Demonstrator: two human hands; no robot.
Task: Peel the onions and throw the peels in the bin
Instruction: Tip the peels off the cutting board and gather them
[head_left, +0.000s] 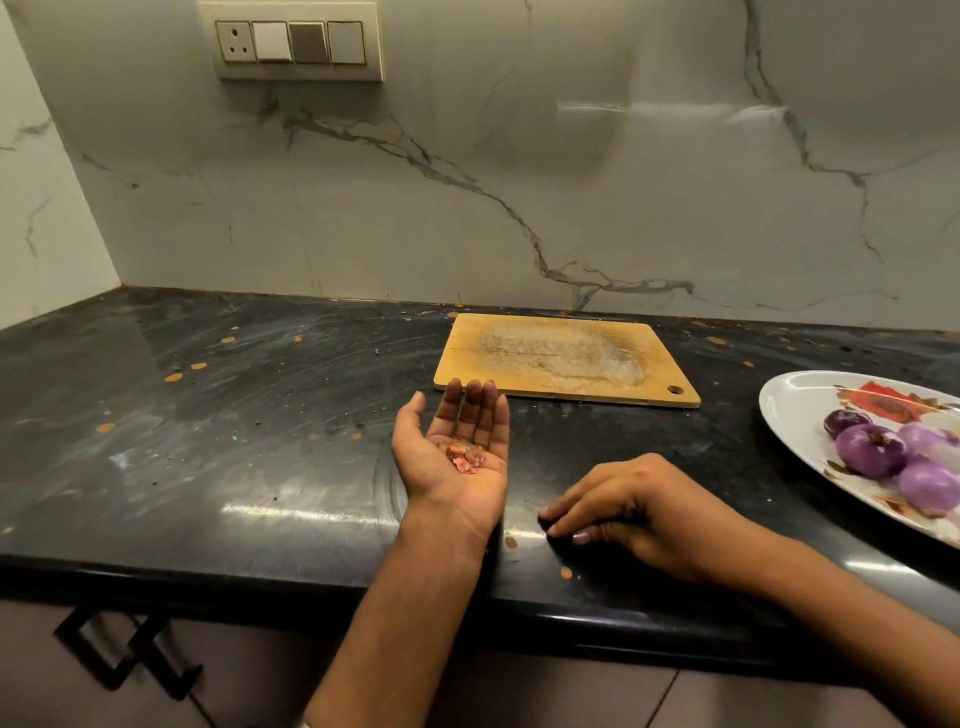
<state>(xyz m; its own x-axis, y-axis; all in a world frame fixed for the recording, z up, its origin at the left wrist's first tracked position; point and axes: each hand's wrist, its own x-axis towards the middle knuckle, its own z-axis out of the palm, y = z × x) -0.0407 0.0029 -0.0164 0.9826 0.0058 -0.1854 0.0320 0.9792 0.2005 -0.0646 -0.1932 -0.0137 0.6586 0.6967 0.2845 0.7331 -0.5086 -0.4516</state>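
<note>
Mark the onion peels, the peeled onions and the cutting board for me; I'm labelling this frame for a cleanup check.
onion peels (464, 457): head view, middle of the small pile in the upturned left palm.
peeled onions (874, 450): head view, front of the large purple one on the plate.
cutting board (566, 358): head view, its worn centre.

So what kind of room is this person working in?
Most likely a home kitchen. A wooden cutting board lies on a dark stone counter, a plate holds peeled onions, and a marble-look wall carries a switch panel.
</note>
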